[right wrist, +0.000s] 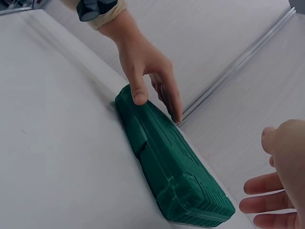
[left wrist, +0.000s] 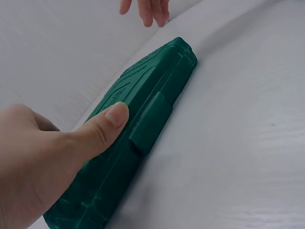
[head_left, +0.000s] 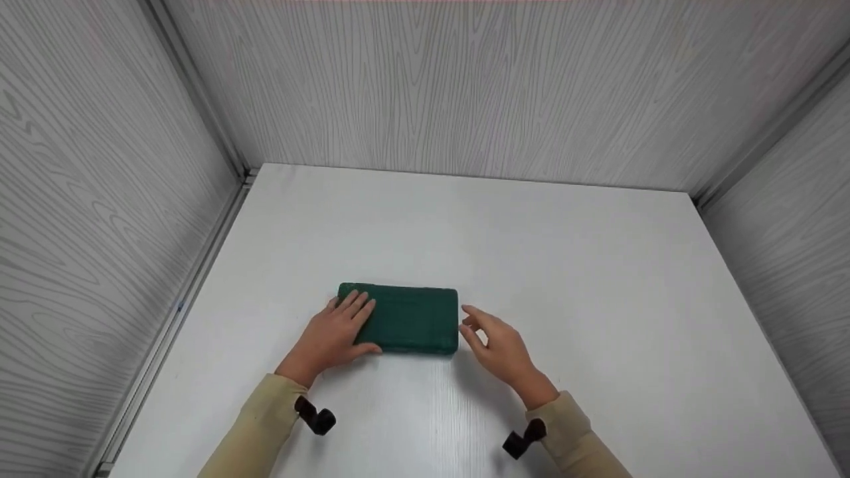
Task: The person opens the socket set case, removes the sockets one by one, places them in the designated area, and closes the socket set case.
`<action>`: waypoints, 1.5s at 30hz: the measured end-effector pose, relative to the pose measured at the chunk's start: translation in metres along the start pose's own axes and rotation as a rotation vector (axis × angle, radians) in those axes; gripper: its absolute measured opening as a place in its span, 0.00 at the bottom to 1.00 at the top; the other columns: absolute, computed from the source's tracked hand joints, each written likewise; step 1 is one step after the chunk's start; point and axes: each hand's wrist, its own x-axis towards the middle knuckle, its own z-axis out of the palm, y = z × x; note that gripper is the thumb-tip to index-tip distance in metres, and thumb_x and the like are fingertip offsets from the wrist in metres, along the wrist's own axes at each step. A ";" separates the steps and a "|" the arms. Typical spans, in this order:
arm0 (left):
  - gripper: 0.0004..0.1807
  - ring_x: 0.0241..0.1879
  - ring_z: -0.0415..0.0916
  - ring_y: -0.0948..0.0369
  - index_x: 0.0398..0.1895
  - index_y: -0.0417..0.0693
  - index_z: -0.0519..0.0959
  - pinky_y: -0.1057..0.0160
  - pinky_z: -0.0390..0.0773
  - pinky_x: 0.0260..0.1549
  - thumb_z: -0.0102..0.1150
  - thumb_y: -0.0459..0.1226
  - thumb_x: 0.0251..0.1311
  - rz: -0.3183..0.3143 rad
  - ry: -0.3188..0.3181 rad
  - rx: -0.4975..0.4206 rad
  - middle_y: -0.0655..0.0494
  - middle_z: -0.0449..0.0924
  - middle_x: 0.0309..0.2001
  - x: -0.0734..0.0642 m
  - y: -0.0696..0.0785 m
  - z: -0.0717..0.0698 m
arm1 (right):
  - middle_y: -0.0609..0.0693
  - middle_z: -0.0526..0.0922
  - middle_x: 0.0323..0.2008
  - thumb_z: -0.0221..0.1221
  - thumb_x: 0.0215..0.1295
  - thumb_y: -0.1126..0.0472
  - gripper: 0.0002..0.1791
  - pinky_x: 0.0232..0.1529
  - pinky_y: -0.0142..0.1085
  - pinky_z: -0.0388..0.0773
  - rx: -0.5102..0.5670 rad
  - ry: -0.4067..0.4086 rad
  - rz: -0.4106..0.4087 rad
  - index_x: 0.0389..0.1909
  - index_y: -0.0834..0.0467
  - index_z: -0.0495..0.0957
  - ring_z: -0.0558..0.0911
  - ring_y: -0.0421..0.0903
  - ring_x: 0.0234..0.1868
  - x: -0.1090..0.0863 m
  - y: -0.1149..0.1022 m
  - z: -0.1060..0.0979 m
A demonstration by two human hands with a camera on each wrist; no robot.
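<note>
Head view: the left hand (head_left: 335, 332) lies palm down, fingers spread wide over the left end of a green case (head_left: 415, 320), while the right hand (head_left: 499, 348) hangs just beside the right end, thumb and fingertips parted, gripping nothing. The case lies flat on the white table (head_left: 584, 279), long axis running left to right; tabletop stretches from it toward the back wall (head_left: 465, 86) and right edge. Left wrist view: the left hand's thumb rests at the case's top edge, near a latch (left wrist: 151, 123). Right wrist view: the case runs diagonally, its near end apart from the right hand.
</note>
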 end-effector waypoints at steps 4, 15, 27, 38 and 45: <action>0.45 0.65 0.59 0.49 0.64 0.40 0.67 0.45 0.63 0.57 0.56 0.63 0.52 0.050 0.022 -0.007 0.41 0.64 0.64 0.000 0.001 0.005 | 0.47 0.83 0.36 0.54 0.68 0.55 0.20 0.36 0.38 0.78 0.047 -0.013 0.002 0.56 0.61 0.73 0.81 0.41 0.38 -0.002 -0.004 0.006; 0.46 0.67 0.54 0.49 0.66 0.40 0.65 0.48 0.60 0.60 0.65 0.57 0.47 0.070 -0.001 -0.013 0.40 0.59 0.67 -0.005 0.002 0.011 | 0.45 0.82 0.35 0.53 0.68 0.56 0.20 0.32 0.38 0.76 0.134 -0.036 -0.052 0.55 0.63 0.74 0.78 0.38 0.35 -0.006 -0.018 0.026; 0.38 0.63 0.61 0.47 0.62 0.38 0.69 0.47 0.67 0.54 0.67 0.50 0.51 0.117 0.012 0.039 0.38 0.65 0.63 0.000 0.002 0.003 | 0.45 0.82 0.35 0.53 0.68 0.57 0.19 0.35 0.33 0.77 0.243 -0.062 -0.067 0.54 0.64 0.74 0.79 0.37 0.35 -0.006 -0.032 0.040; 0.36 0.62 0.63 0.48 0.62 0.41 0.70 0.49 0.68 0.54 0.63 0.52 0.54 0.100 -0.039 -0.008 0.42 0.66 0.62 0.010 0.001 -0.008 | 0.59 0.82 0.38 0.52 0.69 0.57 0.17 0.33 0.35 0.79 0.643 -0.164 0.192 0.53 0.63 0.75 0.83 0.47 0.34 -0.006 -0.050 0.060; 0.34 0.60 0.66 0.48 0.60 0.41 0.72 0.49 0.69 0.53 0.60 0.52 0.56 0.120 -0.024 -0.034 0.41 0.70 0.60 0.015 -0.005 -0.014 | 0.65 0.80 0.38 0.50 0.70 0.63 0.14 0.32 0.52 0.78 0.806 -0.196 0.390 0.48 0.69 0.74 0.81 0.61 0.34 -0.001 -0.067 0.059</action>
